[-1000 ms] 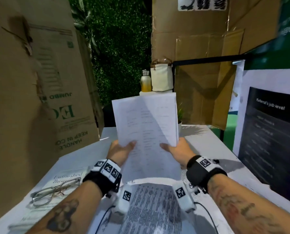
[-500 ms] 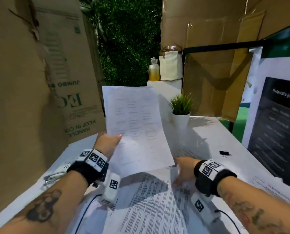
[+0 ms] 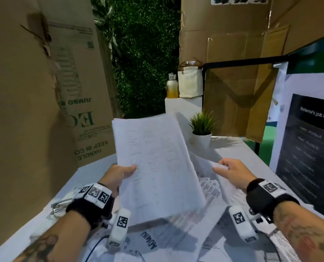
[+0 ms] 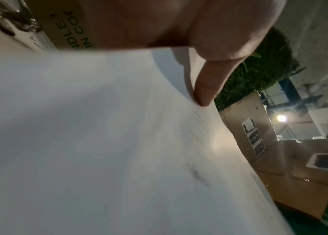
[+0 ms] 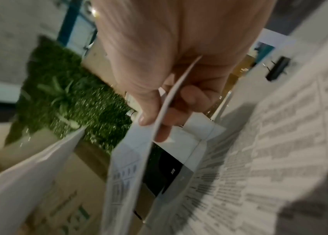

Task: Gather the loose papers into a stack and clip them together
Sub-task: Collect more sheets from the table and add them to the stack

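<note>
Since half a second ago the right hand [image 3: 233,173] has risen off the surface [image 3: 231,148], fingers pinching a fresh sheet [image 3: 202,167]. Left hand [image 3: 117,174] grips the raised stack [image 3: 153,163], thumb on top. More printed pages [image 3: 176,241] lie below. Recommended: slide the sheet behind the stack and square the edges before fetching the binder clip [image 5: 278,68].

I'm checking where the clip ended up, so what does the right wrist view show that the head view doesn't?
Only the right wrist view shows the black binder clip lying on the table beyond the printed sheets, and the right hand pinching a sheet edge-on. Only the head view shows the left hand holding the raised stack, and the glasses. Both show the potted plant.
</note>
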Available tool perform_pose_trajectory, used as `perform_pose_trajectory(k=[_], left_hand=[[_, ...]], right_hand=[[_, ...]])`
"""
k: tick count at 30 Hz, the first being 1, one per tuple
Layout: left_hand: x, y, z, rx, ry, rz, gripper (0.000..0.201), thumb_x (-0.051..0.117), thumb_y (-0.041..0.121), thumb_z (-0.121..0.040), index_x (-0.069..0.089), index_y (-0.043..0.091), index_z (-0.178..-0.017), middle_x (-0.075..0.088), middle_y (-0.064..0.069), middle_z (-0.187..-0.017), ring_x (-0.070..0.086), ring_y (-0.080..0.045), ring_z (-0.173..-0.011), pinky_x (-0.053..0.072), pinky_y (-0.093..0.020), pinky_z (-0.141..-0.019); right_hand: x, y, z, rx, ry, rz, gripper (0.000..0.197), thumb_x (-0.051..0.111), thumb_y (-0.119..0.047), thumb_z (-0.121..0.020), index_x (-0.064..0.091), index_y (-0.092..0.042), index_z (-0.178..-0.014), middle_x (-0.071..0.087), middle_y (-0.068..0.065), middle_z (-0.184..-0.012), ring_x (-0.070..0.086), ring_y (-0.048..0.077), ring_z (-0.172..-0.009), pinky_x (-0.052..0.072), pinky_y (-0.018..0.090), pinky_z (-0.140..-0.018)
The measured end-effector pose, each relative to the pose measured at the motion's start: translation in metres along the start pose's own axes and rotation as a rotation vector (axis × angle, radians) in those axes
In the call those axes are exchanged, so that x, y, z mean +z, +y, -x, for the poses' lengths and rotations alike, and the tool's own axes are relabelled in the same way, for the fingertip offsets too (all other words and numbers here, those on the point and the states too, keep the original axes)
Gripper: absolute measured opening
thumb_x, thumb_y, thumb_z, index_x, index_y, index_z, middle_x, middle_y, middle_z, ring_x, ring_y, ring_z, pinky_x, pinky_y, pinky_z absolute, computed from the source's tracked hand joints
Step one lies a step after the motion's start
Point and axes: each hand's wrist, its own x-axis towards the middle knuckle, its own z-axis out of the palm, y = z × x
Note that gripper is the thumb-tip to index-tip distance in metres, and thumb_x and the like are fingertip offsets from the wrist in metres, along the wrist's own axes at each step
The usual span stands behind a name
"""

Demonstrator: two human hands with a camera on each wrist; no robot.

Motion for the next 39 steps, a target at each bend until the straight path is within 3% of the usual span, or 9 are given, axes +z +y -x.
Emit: perform_pose_trajectory(k=[2, 5, 10, 14, 19, 24, 30, 34, 39], left_hand=[[0.006, -0.004, 0.004, -0.041, -0.099, -0.048, 0.020, 0.056, -0.001, -0.091, 0.068, -0.005, -0.106, 0.070, -0.021, -0.114, 0.071, -0.031, -0.090, 0.054, -0.045, -0.091], [0.017, -0.012, 0.007, -0.096, -0.234, -0.107, 0.020, 0.056, -0.001, -0.090, 0.069, -0.004, -0.104, 0.074, -0.018, -0.106, 0.075, -0.025, -0.084, 0.058, -0.036, -0.083], [0.034, -0.027, 0.010, -0.070, -0.216, -0.092, 0.027, 0.062, -0.001, -0.087, 0.066, -0.009, -0.112, 0.070, -0.025, -0.113, 0.069, -0.037, -0.102, 0.059, -0.040, -0.083], [0.040, -0.033, 0.007, 0.034, -0.100, -0.012, 0.026, 0.064, 0.000, -0.087, 0.067, -0.009, -0.111, 0.069, -0.027, -0.114, 0.068, -0.041, -0.104, 0.055, -0.049, -0.091], [0.038, -0.032, 0.005, 0.093, -0.011, 0.104, 0.023, 0.066, 0.002, -0.087, 0.067, -0.005, -0.109, 0.070, -0.026, -0.114, 0.067, -0.043, -0.104, 0.050, -0.056, -0.096], [0.043, -0.033, 0.013, 0.221, -0.043, 0.124, 0.041, 0.077, 0.006, -0.064, 0.068, 0.002, -0.103, 0.073, -0.022, -0.106, 0.068, -0.043, -0.101, 0.056, -0.052, -0.087], [0.036, -0.001, 0.014, 0.382, -0.159, 0.167, 0.097, 0.097, 0.021, -0.037, 0.057, 0.004, -0.124, 0.070, -0.016, -0.118, 0.069, -0.033, -0.106, 0.058, -0.049, -0.084], [0.038, 0.027, 0.019, 0.414, -0.181, 0.201, 0.039, 0.074, -0.015, -0.067, 0.068, 0.007, -0.100, 0.079, -0.004, -0.092, 0.076, -0.022, -0.084, 0.061, -0.035, -0.070], [0.037, 0.026, 0.020, 0.396, -0.194, 0.125, 0.039, 0.083, -0.005, -0.061, 0.073, 0.010, -0.096, 0.078, -0.009, -0.100, 0.074, -0.030, -0.094, 0.060, -0.042, -0.078]], right_hand=[[-0.006, -0.008, -0.001, -0.011, -0.046, 0.024, 0.022, 0.065, -0.017, -0.092, 0.057, -0.011, -0.073, 0.048, -0.001, -0.061, 0.040, 0.005, -0.049, 0.031, 0.009, -0.044], [-0.013, -0.020, -0.006, -0.037, -0.073, 0.033, 0.019, 0.066, -0.020, -0.092, 0.064, -0.008, -0.077, 0.060, 0.014, -0.072, 0.050, 0.016, -0.065, 0.040, 0.025, -0.061], [-0.014, -0.036, -0.006, -0.021, -0.117, -0.198, 0.018, 0.065, -0.007, -0.092, 0.070, -0.009, -0.109, 0.073, 0.000, -0.100, 0.068, -0.011, -0.074, 0.047, 0.002, -0.062], [-0.014, -0.027, -0.004, 0.082, -0.015, -0.263, 0.038, 0.068, -0.044, -0.085, 0.070, -0.010, -0.103, 0.072, 0.014, -0.109, 0.068, 0.029, -0.094, 0.054, 0.033, -0.084], [0.007, -0.009, 0.022, 0.270, -0.220, -0.559, 0.075, 0.071, -0.068, -0.068, 0.065, -0.012, -0.118, 0.073, 0.018, -0.113, 0.067, 0.039, -0.109, 0.052, 0.051, -0.093], [0.041, -0.011, 0.032, 0.125, -0.239, -0.603, 0.092, 0.096, -0.049, -0.040, 0.067, -0.007, -0.117, 0.075, 0.010, -0.113, 0.071, 0.027, -0.107, 0.051, 0.051, -0.100], [0.022, -0.062, 0.027, -0.104, -0.083, -0.703, 0.050, 0.081, -0.007, -0.070, 0.066, 0.001, -0.117, 0.074, 0.015, -0.115, 0.072, 0.029, -0.105, 0.058, 0.040, -0.088], [0.010, -0.094, 0.017, -0.172, -0.100, -0.717, 0.060, 0.082, -0.013, -0.062, 0.065, -0.001, -0.119, 0.075, 0.013, -0.113, 0.074, 0.028, -0.100, 0.060, 0.043, -0.085], [0.020, -0.091, 0.011, -0.127, -0.157, -0.716, 0.050, 0.081, -0.005, -0.068, 0.068, -0.008, -0.116, 0.074, 0.011, -0.116, 0.070, 0.029, -0.107, 0.058, 0.041, -0.090]])
